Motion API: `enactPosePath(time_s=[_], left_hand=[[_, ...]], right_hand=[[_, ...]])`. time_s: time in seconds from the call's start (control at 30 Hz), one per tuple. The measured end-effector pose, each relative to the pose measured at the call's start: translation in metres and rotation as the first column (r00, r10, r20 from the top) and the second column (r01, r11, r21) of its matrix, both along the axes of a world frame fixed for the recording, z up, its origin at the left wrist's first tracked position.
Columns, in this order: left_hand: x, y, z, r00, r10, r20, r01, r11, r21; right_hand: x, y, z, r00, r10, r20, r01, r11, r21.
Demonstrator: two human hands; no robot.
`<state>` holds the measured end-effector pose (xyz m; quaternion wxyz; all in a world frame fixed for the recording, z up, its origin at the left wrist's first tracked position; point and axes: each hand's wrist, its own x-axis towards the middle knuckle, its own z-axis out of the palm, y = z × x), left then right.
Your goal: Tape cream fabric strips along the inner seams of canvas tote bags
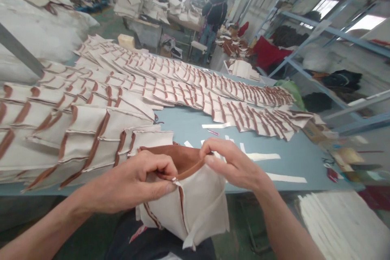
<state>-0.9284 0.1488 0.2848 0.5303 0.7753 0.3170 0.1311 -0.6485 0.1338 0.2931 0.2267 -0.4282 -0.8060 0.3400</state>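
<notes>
Between my hands is a sewn fabric piece [201, 199], cream cloth with brown trim along its seams and a brown inner side, shaped like an open bag. My left hand [146, 178] pinches its upper edge near a seam, thumb outside and fingers curled inside. My right hand [227, 160] grips the rim farther right between thumb and bent fingers. The piece hangs over the front edge of the table, above my lap. Its brown inside [183, 158] shows between the two hands; the bottom inside is hidden.
Overlapping rows of similar cream-and-brown pieces [82, 130] cover the left and back of the blue-grey table [179, 124]. White strips [263, 157] and a small pinkish tool [213, 132] lie right of centre. A cream stack [344, 223] stands lower right. A person [215, 16] stands behind.
</notes>
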Motion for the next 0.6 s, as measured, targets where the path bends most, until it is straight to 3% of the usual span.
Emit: enactPosePath(time_s=[0.1, 0.2, 0.3, 0.4, 0.5, 0.6], left_hand=[[0.006, -0.005, 0.003, 0.995, 0.086, 0.055, -0.084, 0.996, -0.034], [0.000, -0.010, 0.007, 0.992, 0.095, 0.088, -0.096, 0.995, 0.007], [-0.013, -0.015, 0.010, 0.997, 0.055, 0.048, -0.058, 0.996, 0.071], [-0.026, -0.022, 0.013, 0.999, 0.044, 0.024, -0.048, 0.981, 0.191], [-0.032, -0.031, 0.015, 0.996, 0.087, -0.003, -0.081, 0.939, 0.334], [-0.035, -0.040, 0.015, 0.991, 0.129, -0.021, -0.106, 0.889, 0.445]], right_hand=[[-0.019, -0.003, 0.013, 0.990, 0.128, 0.065, -0.139, 0.968, 0.211], [-0.042, -0.008, 0.013, 0.984, 0.178, 0.001, -0.170, 0.941, 0.292], [-0.056, -0.011, 0.004, 0.972, 0.194, -0.130, -0.157, 0.955, 0.251], [-0.065, -0.013, -0.008, 0.931, 0.230, -0.284, -0.201, 0.971, 0.126], [-0.076, -0.017, -0.016, 0.903, 0.188, -0.387, -0.182, 0.982, 0.053], [-0.087, -0.023, -0.018, 0.916, 0.124, -0.381, -0.097, 0.991, 0.088]])
